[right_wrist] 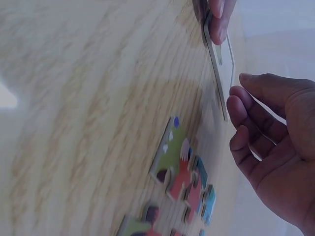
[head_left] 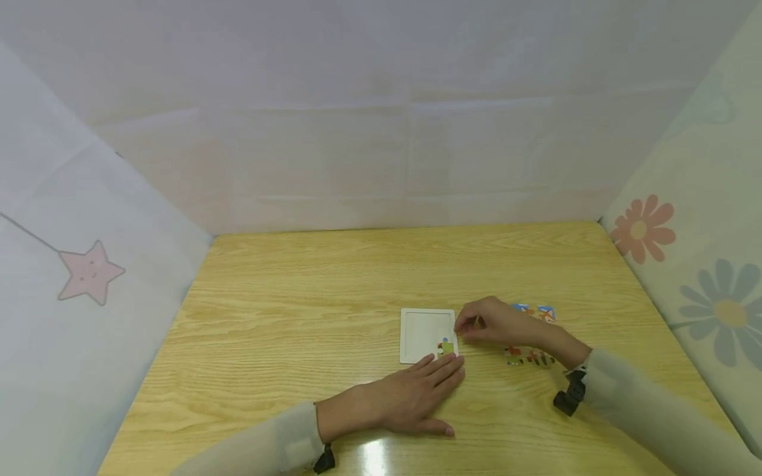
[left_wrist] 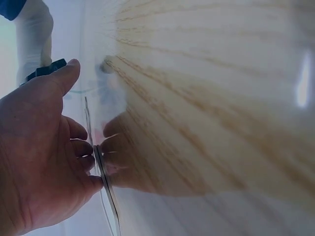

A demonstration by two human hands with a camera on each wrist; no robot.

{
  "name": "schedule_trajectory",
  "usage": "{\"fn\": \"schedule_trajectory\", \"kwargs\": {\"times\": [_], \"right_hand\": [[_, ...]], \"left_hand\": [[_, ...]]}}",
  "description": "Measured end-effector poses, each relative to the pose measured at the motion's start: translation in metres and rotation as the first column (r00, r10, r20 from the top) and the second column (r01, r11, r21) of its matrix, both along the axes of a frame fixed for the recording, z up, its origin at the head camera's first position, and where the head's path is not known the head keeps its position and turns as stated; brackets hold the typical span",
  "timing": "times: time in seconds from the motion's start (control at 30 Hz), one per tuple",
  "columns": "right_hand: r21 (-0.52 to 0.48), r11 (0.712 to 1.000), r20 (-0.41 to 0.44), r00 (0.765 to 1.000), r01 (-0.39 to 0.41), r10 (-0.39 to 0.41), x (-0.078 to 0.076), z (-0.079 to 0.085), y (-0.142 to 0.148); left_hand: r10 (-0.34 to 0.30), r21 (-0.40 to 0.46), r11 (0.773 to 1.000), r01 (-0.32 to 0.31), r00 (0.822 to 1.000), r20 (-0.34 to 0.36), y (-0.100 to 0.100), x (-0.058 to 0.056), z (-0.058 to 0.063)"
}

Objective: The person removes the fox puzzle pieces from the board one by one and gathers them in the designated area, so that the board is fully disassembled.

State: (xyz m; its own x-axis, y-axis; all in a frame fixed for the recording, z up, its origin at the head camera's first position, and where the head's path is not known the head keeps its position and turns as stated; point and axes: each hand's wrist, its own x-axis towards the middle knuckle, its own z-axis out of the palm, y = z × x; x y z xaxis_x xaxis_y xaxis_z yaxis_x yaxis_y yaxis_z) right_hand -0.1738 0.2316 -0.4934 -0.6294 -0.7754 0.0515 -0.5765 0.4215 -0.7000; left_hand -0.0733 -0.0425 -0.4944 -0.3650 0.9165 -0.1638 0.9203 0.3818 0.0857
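A square white puzzle tray point(head_left: 420, 334) lies on the wooden table, with one colourful jigsaw piece point(head_left: 447, 347) in its near right corner. My left hand point(head_left: 411, 398) rests palm down, its straight fingertips over the tray's near edge beside that piece. At the tray's right edge is my right hand point(head_left: 499, 322), thumb and fingers loosely bent. In the right wrist view a small gap shows between thumb and forefinger, with nothing visible between them. Loose jigsaw pieces point(right_wrist: 179, 177) in green, red and blue lie below that hand, partly hidden by the forearm in the head view.
The wooden table point(head_left: 286, 297) meets a white cloth wall point(head_left: 333, 158) at the back. Printed cloth walls flank it, with a pink star point(head_left: 91, 272) on the left and flowers point(head_left: 729, 313) on the right. A dark wrist camera point(head_left: 570, 395) sits on the right wrist.
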Motion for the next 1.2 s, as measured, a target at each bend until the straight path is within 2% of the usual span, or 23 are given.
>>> {"fn": "schedule_trajectory", "kwargs": {"times": [0.3, 0.53, 1.2], "right_hand": [[-0.038, 0.997, -0.031, 0.997, -0.070, 0.069, -0.004, -0.006, -0.018], [0.009, 0.998, -0.021, 0.998, -0.055, 0.055, -0.004, -0.006, -0.023], [0.039, 0.997, -0.007, 0.998, -0.060, 0.061, -0.002, -0.005, -0.028]], "left_hand": [[-0.012, -0.002, 1.000, 0.012, 1.000, 0.022, 0.000, 0.000, 0.000], [-0.032, -0.015, 0.999, 0.032, 0.999, 0.008, -0.001, 0.001, 0.001], [-0.035, -0.030, 0.999, 0.035, 0.999, -0.003, -0.003, 0.001, 0.002]]}}
